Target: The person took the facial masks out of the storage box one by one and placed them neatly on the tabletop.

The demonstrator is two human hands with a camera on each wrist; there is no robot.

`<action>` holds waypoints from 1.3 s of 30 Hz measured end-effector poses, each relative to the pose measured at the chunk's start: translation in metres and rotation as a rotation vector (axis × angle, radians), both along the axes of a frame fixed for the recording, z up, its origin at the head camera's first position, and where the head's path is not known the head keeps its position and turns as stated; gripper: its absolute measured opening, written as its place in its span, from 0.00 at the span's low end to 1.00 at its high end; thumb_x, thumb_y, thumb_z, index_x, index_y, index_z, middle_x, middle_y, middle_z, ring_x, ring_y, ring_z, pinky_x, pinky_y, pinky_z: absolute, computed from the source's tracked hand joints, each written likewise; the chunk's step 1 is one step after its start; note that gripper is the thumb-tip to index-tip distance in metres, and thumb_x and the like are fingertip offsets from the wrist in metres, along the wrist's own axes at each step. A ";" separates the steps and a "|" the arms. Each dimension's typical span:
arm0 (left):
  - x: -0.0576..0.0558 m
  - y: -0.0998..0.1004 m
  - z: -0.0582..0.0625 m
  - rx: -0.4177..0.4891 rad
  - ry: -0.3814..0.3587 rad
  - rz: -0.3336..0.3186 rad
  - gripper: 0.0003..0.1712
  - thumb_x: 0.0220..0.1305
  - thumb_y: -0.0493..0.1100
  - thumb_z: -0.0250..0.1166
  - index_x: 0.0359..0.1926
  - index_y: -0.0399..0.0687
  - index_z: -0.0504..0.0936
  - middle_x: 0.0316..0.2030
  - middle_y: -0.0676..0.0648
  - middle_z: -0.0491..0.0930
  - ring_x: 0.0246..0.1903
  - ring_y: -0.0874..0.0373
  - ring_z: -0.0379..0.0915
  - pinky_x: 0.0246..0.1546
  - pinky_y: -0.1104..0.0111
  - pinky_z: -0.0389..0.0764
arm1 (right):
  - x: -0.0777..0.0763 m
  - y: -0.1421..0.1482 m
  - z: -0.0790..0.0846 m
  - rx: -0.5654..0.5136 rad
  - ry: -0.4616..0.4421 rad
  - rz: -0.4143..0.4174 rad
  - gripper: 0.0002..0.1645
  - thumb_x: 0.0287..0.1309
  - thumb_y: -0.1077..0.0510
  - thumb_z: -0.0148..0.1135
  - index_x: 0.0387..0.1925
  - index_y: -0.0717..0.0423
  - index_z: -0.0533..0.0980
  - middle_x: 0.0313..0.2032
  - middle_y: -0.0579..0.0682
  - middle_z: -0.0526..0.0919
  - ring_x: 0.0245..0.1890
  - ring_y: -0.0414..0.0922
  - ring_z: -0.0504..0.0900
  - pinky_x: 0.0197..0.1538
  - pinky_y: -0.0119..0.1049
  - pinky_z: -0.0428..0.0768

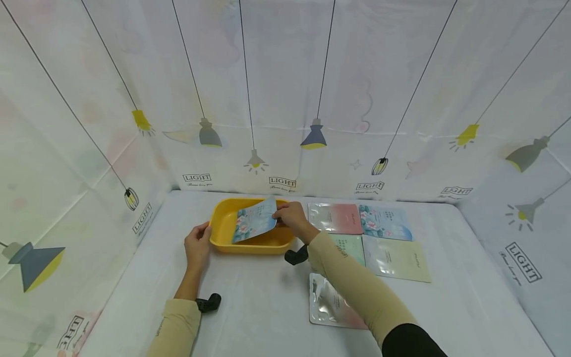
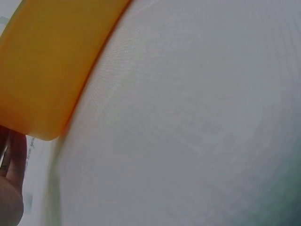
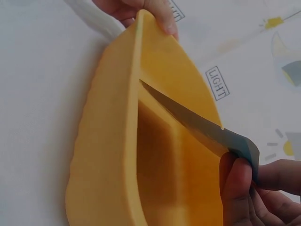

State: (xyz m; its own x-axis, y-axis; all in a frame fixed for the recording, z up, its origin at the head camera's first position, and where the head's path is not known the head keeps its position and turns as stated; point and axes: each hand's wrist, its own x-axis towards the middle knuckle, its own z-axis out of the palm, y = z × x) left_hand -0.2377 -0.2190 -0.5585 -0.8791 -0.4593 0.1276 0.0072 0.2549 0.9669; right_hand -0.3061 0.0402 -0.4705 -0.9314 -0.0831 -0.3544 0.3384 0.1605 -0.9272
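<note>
A yellow plastic tray [image 1: 250,250] stands at the back of the table. My left hand [image 1: 198,244] grips its left end, the thumb over the rim and the fingers along the outside, as the right wrist view shows. Between thumb and fingers my right hand [image 1: 292,218] pinches the right end of a blue floral face mask packet [image 1: 255,220]. That packet slants over the tray, its far left end low inside and its right end raised. From the right wrist view, the packet [image 3: 197,123] appears edge-on and slightly bent, with a bare tray bottom under it.
Right of the tray lie more packets: a silver-pink one [image 1: 334,218], a blue floral one [image 1: 387,223], a green one [image 1: 350,246] and a pale yellow one [image 1: 397,259]. Nearer the front, another silver-pink packet [image 1: 332,302] is partly hidden by my right sleeve. A printed curtain [image 1: 285,74] surrounds the table.
</note>
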 end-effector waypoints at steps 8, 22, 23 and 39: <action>0.000 0.001 -0.002 0.006 -0.001 0.002 0.18 0.71 0.44 0.58 0.53 0.35 0.80 0.51 0.36 0.81 0.37 0.73 0.71 0.37 0.90 0.70 | 0.000 0.014 0.006 0.005 -0.030 -0.006 0.21 0.55 0.69 0.64 0.52 0.66 0.76 0.47 0.61 0.82 0.26 0.42 0.81 0.44 0.38 0.85; 0.001 0.001 0.000 0.000 -0.006 0.002 0.18 0.71 0.44 0.58 0.53 0.34 0.80 0.52 0.36 0.81 0.39 0.70 0.70 0.38 0.90 0.69 | 0.009 0.054 0.014 -0.077 0.004 -0.019 0.22 0.58 0.66 0.63 0.55 0.63 0.75 0.49 0.59 0.82 0.31 0.42 0.82 0.38 0.31 0.85; 0.001 0.001 0.000 0.002 -0.005 0.004 0.18 0.71 0.44 0.58 0.53 0.34 0.80 0.52 0.36 0.81 0.39 0.70 0.70 0.38 0.90 0.69 | 0.010 0.057 0.014 -0.077 0.000 -0.018 0.22 0.58 0.66 0.63 0.56 0.63 0.75 0.50 0.58 0.82 0.32 0.43 0.82 0.39 0.31 0.85; 0.002 0.003 0.003 0.004 -0.006 0.002 0.19 0.71 0.44 0.58 0.54 0.34 0.79 0.51 0.35 0.81 0.38 0.71 0.70 0.37 0.90 0.69 | 0.033 0.114 0.023 -0.147 0.067 0.034 0.27 0.63 0.65 0.60 0.62 0.67 0.69 0.54 0.59 0.79 0.36 0.42 0.83 0.40 0.31 0.84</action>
State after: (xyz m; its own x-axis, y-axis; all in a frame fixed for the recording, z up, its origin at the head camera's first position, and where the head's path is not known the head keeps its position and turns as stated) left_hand -0.2355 -0.2162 -0.5556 -0.8791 -0.4611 0.1206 0.0010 0.2511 0.9680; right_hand -0.2735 0.1543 -0.4473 -0.9484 -0.1612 -0.2731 0.2716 0.0319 -0.9619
